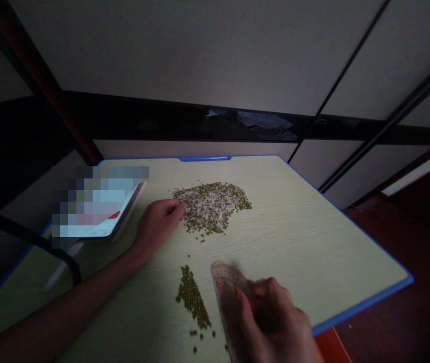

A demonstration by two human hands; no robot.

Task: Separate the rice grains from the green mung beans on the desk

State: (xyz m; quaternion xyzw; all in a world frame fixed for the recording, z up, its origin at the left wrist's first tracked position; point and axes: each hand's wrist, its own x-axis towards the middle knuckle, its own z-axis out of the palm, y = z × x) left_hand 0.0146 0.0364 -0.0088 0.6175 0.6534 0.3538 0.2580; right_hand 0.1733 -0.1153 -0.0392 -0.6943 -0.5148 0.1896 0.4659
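A wide pile of small green beans, which look like mung beans, mixed with white grains like rice, lies on the pale table. At its left edge is my left hand, fingertips pinched together among the grains; whatever they hold is too small to make out. Nearer to me is a smaller, narrow heap of green beans. Just right of that heap, my right hand grips a clear plastic protractor with pinkish-red markings, its straight edge facing the heap. The protractor's lower part runs out of view.
A tablet-like device with a lit, partly blurred screen stands tilted at the left, a dark curved cable or bar near it. The table has a blue rim. Cabinet doors rise behind it. Something orange shows at lower right.
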